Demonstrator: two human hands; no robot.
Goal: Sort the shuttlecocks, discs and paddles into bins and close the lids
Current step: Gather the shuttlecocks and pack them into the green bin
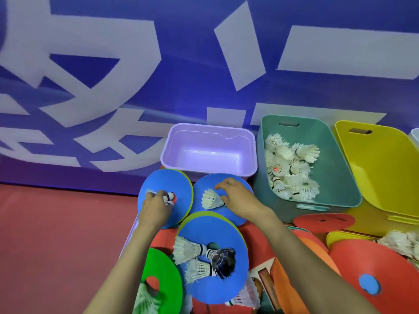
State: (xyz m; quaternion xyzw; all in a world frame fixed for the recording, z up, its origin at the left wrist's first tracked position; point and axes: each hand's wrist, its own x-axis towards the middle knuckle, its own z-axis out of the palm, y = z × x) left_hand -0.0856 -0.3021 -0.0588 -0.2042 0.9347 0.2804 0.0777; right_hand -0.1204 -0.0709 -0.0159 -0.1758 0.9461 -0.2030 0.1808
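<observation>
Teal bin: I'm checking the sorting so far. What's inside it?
Inside the teal bin lies a pile of white shuttlecocks, heaped against its left wall. The right part of its floor is bare. Whatever lies beneath the pile is covered.

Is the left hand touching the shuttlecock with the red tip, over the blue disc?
Touching. The head view shows the left hand with its fingers curled round the red-tipped shuttlecock over the blue disc.
</observation>
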